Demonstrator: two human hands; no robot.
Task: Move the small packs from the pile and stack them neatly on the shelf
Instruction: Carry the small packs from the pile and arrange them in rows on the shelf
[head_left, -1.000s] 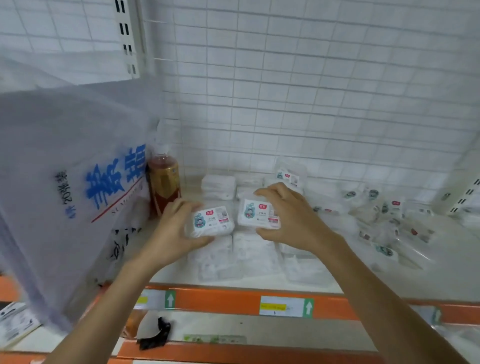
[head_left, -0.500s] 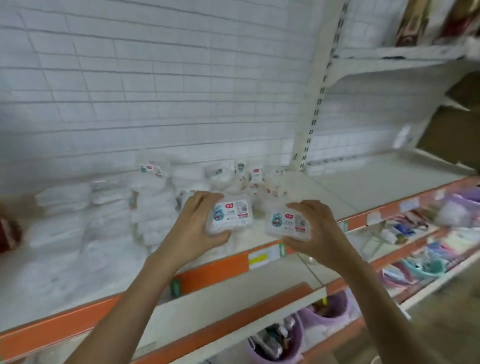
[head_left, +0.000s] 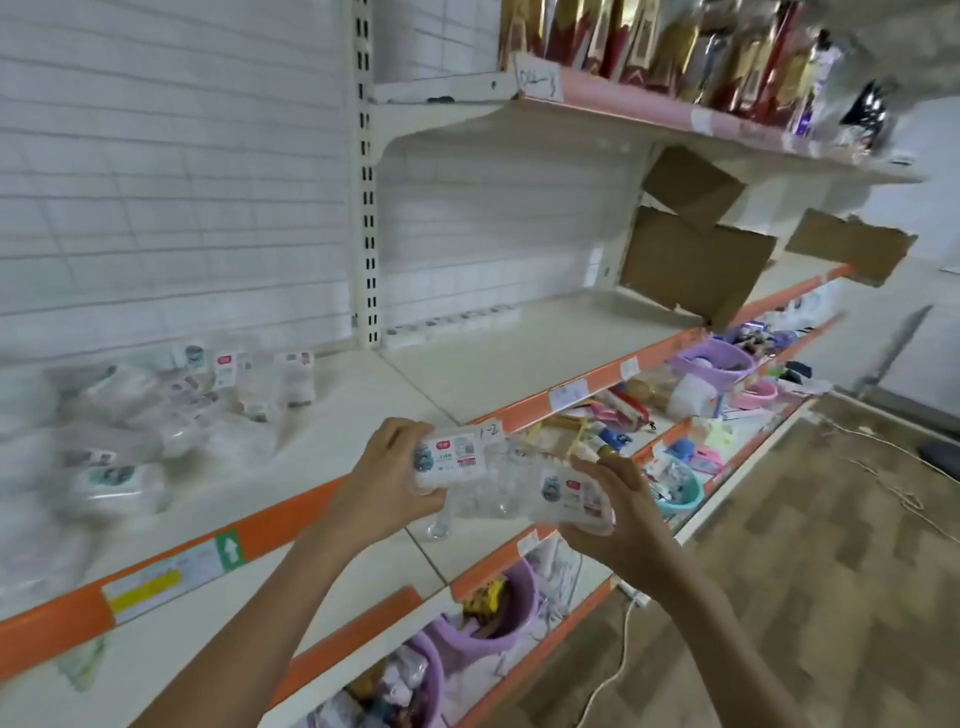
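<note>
Your left hand (head_left: 387, 480) grips one small pack (head_left: 451, 461), your right hand (head_left: 621, 512) another pack (head_left: 569, 494), both just off the shelf (head_left: 519, 364) edge; blurred pile (head_left: 156, 415) left, probably more packs

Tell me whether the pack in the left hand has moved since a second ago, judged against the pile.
Yes. The pack in the left hand was over the stacked packs left of the pile; now it is right of the pile, before the shelf's orange edge.
</note>
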